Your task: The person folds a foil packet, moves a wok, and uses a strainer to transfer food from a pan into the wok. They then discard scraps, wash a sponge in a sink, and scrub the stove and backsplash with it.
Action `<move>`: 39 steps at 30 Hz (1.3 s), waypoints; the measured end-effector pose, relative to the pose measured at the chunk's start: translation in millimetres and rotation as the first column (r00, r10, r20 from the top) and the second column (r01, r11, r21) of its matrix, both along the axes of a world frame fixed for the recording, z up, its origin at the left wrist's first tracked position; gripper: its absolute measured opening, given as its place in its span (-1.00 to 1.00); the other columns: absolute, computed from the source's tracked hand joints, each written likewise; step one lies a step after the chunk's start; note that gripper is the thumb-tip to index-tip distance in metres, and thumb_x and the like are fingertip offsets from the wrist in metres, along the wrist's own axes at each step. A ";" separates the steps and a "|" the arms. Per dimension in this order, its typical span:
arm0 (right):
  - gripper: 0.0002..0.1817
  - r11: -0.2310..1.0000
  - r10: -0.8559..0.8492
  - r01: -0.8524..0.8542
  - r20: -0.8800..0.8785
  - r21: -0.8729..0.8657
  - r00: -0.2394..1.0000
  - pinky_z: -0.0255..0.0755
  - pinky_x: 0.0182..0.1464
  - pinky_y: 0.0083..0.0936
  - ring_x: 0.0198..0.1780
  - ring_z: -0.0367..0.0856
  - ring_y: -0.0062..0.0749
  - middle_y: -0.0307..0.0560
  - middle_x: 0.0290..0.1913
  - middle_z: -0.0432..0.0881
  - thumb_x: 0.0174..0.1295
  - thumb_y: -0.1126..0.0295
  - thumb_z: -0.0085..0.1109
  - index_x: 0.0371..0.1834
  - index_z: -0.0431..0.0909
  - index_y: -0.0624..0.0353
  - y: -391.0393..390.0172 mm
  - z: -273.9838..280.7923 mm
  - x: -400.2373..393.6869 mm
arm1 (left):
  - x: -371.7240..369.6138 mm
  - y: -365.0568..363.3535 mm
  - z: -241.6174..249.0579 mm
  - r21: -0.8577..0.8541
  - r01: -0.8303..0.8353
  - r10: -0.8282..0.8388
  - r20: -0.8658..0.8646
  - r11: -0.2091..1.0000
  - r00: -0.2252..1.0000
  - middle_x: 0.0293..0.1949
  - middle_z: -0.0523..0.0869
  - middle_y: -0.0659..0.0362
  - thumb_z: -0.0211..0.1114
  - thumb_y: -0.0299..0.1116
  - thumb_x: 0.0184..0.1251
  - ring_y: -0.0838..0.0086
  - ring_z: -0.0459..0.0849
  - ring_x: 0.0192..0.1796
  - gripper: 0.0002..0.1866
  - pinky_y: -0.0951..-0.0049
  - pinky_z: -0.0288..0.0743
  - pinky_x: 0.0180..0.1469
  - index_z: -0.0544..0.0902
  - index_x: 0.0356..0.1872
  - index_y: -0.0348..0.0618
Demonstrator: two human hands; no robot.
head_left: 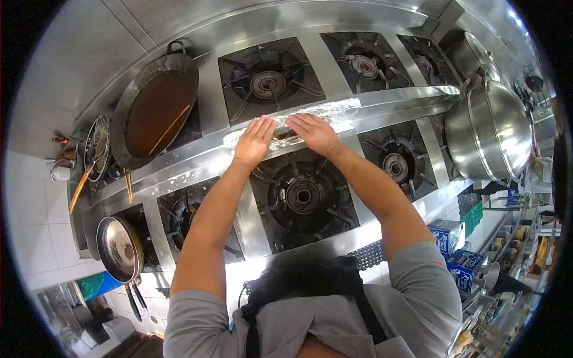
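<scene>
A strip of crinkled aluminium foil [334, 113] lies along the raised steel ledge between the front and back rows of burners. My left hand [255, 140] rests flat on the foil, its fingers stretched out and pointing away from me. Beside it, a short gap to the right, my right hand [315, 132] is also laid flat on the foil with straight fingers angled inward. Neither hand grips anything. A small brownish patch shows at the foil between them; what it is I cannot make out.
Below my hands sits a front burner [303, 192], with a back burner [268, 85] behind. A large wok-like pan [134, 128] with dark liquid and chopsticks stands at the left, frying pans [119, 247] nearer me. Large steel pots [492, 131] stand at the right, blue tins [465, 268] below.
</scene>
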State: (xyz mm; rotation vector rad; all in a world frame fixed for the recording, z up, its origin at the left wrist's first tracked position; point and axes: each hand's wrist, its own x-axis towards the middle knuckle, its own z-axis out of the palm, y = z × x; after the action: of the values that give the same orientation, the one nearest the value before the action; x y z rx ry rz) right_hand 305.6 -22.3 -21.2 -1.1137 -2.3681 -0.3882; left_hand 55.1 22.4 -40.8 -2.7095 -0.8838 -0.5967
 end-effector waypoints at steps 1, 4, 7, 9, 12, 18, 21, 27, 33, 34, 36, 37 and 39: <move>-0.59 0.999 0.011 -0.013 -0.042 -0.050 0.999 0.40 0.36 -0.27 0.28 0.54 -0.22 -0.06 0.27 0.58 0.21 0.42 0.11 0.15 0.59 0.15 5.8 -8.3 3.1 | -3.7 1.6 -2.7 -0.002 -0.010 0.010 -0.026 1.000 1.000 0.34 0.52 0.05 0.24 -0.46 0.27 0.22 0.39 0.45 -0.51 0.15 0.19 0.53 0.53 0.26 -0.22; -0.58 0.986 -0.039 -0.004 -0.253 -0.168 0.967 0.41 0.37 -0.38 0.28 0.55 -0.23 -0.10 0.27 0.58 0.28 0.47 0.07 0.23 0.57 0.04 16.1 -29.6 41.3 | -22.4 -2.8 -3.5 -0.081 0.009 -0.008 0.012 0.997 1.000 0.42 0.41 0.03 0.17 -0.69 0.08 0.21 0.35 0.48 -0.31 0.13 0.20 0.54 0.42 0.37 -0.22; -0.56 0.992 -0.104 0.103 -0.013 -0.076 0.994 0.51 0.28 -0.43 0.31 0.53 -0.26 -0.14 0.28 0.58 0.30 0.50 0.07 0.27 0.53 0.03 13.7 -25.6 92.6 | -31.6 0.9 1.8 -0.073 0.017 -0.015 0.022 0.997 1.000 0.40 0.44 0.02 0.17 -0.63 0.08 0.19 0.37 0.47 -0.33 0.11 0.22 0.52 0.44 0.35 -0.24; -0.56 0.987 -0.126 0.127 0.009 -0.099 0.992 0.53 0.26 -0.43 0.31 0.53 -0.27 -0.14 0.28 0.58 0.28 0.50 0.08 0.26 0.53 0.03 10.9 -23.1 107.3 | -32.5 -3.9 1.4 -0.068 0.016 -0.016 -0.011 0.998 1.000 0.36 0.48 0.01 0.19 -0.55 0.12 0.18 0.40 0.45 -0.38 0.09 0.26 0.50 0.47 0.32 -0.26; -0.53 0.983 -0.160 0.158 -0.014 -0.096 0.987 0.55 0.24 -0.42 0.30 0.54 -0.29 -0.15 0.27 0.59 0.24 0.52 0.10 0.25 0.53 0.04 11.6 -28.0 129.0 | -31.5 -4.2 5.1 -0.045 0.034 -0.033 0.033 0.998 0.999 0.38 0.46 0.01 0.21 -0.55 0.10 0.19 0.39 0.45 -0.35 0.11 0.25 0.50 0.45 0.34 -0.25; -0.51 0.950 -0.294 0.299 0.070 -0.091 0.953 0.41 0.38 -0.35 0.35 0.48 -0.24 -0.07 0.31 0.54 0.26 0.52 0.10 0.30 0.47 0.15 3.7 -27.0 121.5 | -33.6 -12.7 15.5 -0.007 -0.067 0.065 -0.150 0.998 0.986 0.47 0.32 0.04 0.20 -0.55 0.17 0.22 0.29 0.51 -0.28 0.12 0.17 0.53 0.30 0.45 -0.18; -0.47 0.900 -0.431 0.436 0.169 0.011 0.886 0.45 0.29 -0.23 0.36 0.46 -0.11 0.07 0.33 0.51 0.20 0.40 0.26 0.28 0.48 0.18 -19.7 5.2 88.6 | -35.0 -39.1 59.3 -0.027 -0.195 0.178 -0.305 0.980 0.936 0.54 0.17 0.02 0.29 -0.53 0.20 0.17 0.21 0.54 -0.17 0.15 0.07 0.56 0.16 0.52 -0.13; -0.43 0.832 -0.489 0.240 -0.456 -0.501 0.744 0.49 0.21 -0.27 0.18 0.62 -0.08 0.16 0.24 0.57 0.34 0.34 0.19 0.41 0.34 0.18 -198.5 34.5 25.6 | -137.2 -191.2 133.4 -0.497 -0.144 0.461 0.606 0.856 0.648 0.45 0.33 -0.13 0.39 -0.54 0.21 0.12 0.49 0.38 -0.30 0.28 0.45 0.32 0.36 0.40 -0.27; -0.50 0.571 -0.710 -0.096 -0.549 -0.815 0.441 0.60 -0.12 -0.55 -0.21 0.71 -0.48 0.00 -0.08 0.73 0.34 0.44 0.21 0.36 0.41 0.16 -313.9 -13.6 -16.2 | -244.2 -403.9 35.1 -0.888 -0.233 0.908 0.340 0.396 0.245 -0.19 0.74 0.09 0.32 -0.49 0.34 0.54 0.69 -0.18 -0.49 0.54 0.57 -0.09 0.44 0.28 -0.41; -0.50 0.537 -0.737 -0.116 -0.531 -0.836 0.417 0.62 -0.17 -0.59 -0.26 0.70 -0.53 0.01 -0.14 0.73 0.33 0.50 0.21 0.34 0.41 0.18 -316.0 -10.9 -26.0 | -240.3 -427.8 31.4 -0.913 -0.250 0.943 0.285 0.321 0.170 -0.29 0.75 0.12 0.31 -0.48 0.34 0.56 0.69 -0.24 -0.51 0.57 0.55 -0.15 0.45 0.25 -0.47; -0.51 0.575 -0.647 -0.165 -0.569 -0.801 0.508 0.59 -0.17 -0.54 -0.29 0.70 -0.50 -0.01 -0.19 0.74 0.31 0.44 0.25 0.32 0.44 0.13 -311.0 -12.3 -45.8 | -235.1 -463.9 21.5 -0.944 -0.172 0.955 0.259 0.283 0.147 -0.27 0.76 0.12 0.31 -0.47 0.36 0.57 0.70 -0.30 -0.55 0.56 0.58 -0.20 0.49 0.22 -0.45; -0.51 0.603 -0.560 -0.208 -0.595 -0.770 0.576 0.56 -0.18 -0.50 -0.31 0.70 -0.47 -0.03 -0.23 0.76 0.29 0.37 0.28 0.30 0.47 0.08 -310.4 -11.7 -57.0 | -231.8 -477.2 17.8 -0.968 -0.090 0.969 0.222 0.232 0.111 -0.28 0.76 0.13 0.32 -0.46 0.36 0.58 0.70 -0.28 -0.56 0.57 0.58 -0.20 0.51 0.20 -0.44; -0.57 0.532 -0.542 -0.270 -0.568 -0.802 0.619 0.56 -0.18 -0.47 -0.30 0.72 -0.38 -0.01 -0.27 0.75 0.27 0.38 0.30 0.22 0.53 0.09 -302.2 -3.6 -72.9 | -233.4 -497.7 12.8 -0.973 -0.127 0.951 0.155 0.194 0.269 -0.29 0.77 0.14 0.34 -0.45 0.34 0.60 0.70 -0.26 -0.57 0.59 0.57 -0.19 0.54 0.19 -0.40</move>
State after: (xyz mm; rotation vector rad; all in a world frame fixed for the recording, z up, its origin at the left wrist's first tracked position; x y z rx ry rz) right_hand 232.7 -324.4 -24.8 -1.4661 -1.5247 1.1810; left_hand -178.4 -475.3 -28.0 -1.8821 -3.1863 -1.4854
